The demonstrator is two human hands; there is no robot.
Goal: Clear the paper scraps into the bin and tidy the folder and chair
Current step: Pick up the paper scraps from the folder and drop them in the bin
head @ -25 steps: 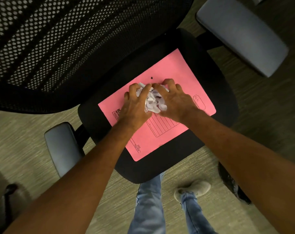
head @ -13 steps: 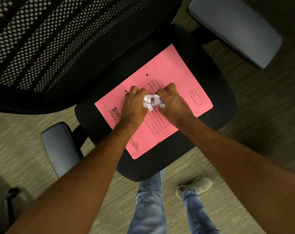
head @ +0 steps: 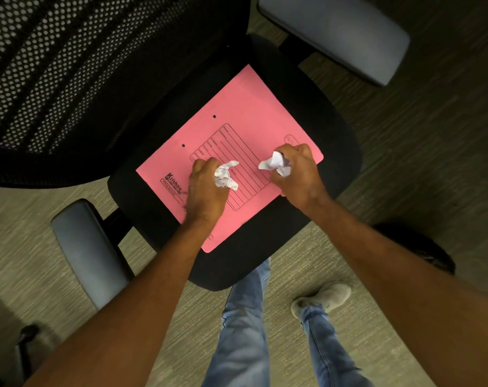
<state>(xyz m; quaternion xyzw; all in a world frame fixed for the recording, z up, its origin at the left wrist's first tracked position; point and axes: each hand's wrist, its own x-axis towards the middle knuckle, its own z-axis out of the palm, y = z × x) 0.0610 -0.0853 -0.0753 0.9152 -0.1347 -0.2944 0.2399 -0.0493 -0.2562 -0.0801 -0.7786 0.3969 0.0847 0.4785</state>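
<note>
Over pink folder point(head: 245, 129), left hand point(head: 206, 188), right hand point(head: 298, 171), fisted on scraps point(head: 226, 175)

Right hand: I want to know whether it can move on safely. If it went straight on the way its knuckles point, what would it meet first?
Probably the far corner of the pink folder, then the black chair seat; the right hand is clenched on a paper scrap, its height unclear.

An office, by the look; a black mesh-backed swivel chair point(head: 97, 79) with padded grey armrests point(head: 334, 34) fills the upper frame; pink filing folder point(head: 245, 113) on its seat; low-pile carpet point(head: 404, 135) beneath.
</note>
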